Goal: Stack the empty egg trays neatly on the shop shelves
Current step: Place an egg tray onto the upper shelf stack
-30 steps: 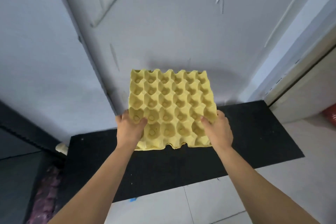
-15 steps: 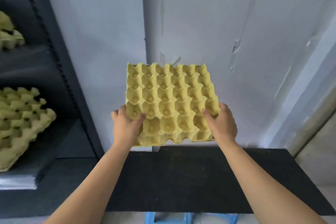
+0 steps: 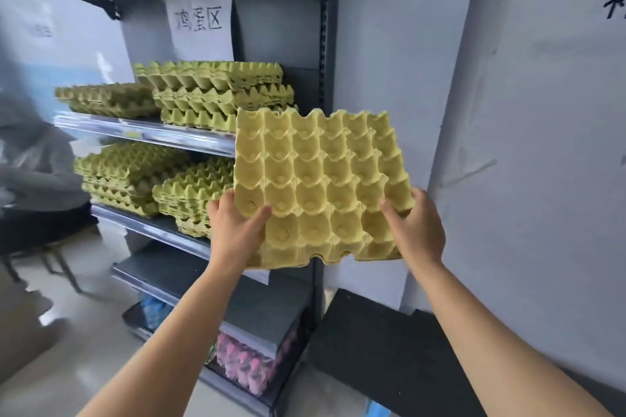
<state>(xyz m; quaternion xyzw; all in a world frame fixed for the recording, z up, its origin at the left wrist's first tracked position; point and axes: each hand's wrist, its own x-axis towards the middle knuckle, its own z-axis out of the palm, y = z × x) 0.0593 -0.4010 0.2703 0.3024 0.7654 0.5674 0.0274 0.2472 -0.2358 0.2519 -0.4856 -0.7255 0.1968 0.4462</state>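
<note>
With the egg tray (image 3: pixel 321 186) gripped at its near corners by left hand (image 3: pixel 233 234) and right hand (image 3: pixel 418 230), held tilted in mid-air at 3 o'clock from the stacks (image 3: pixel 216 95), guard against clipping the shelf post (image 3: pixel 328 44) or seating it unnested and tipping an uneven pile.

Fingers of left grip (image 3: pixel 233 230) and right grip (image 3: pixel 420 234) hidden from me behind egg tray (image 3: pixel 321 186). Tray covers corner of stacked trays (image 3: pixel 189 189). Seated person (image 3: pixel 30 159) blurred, cut by left edge. Black writing (image 3: pixel 614 5) cut at right edge. Pink packs (image 3: pixel 244 369): I can't identify.
</note>
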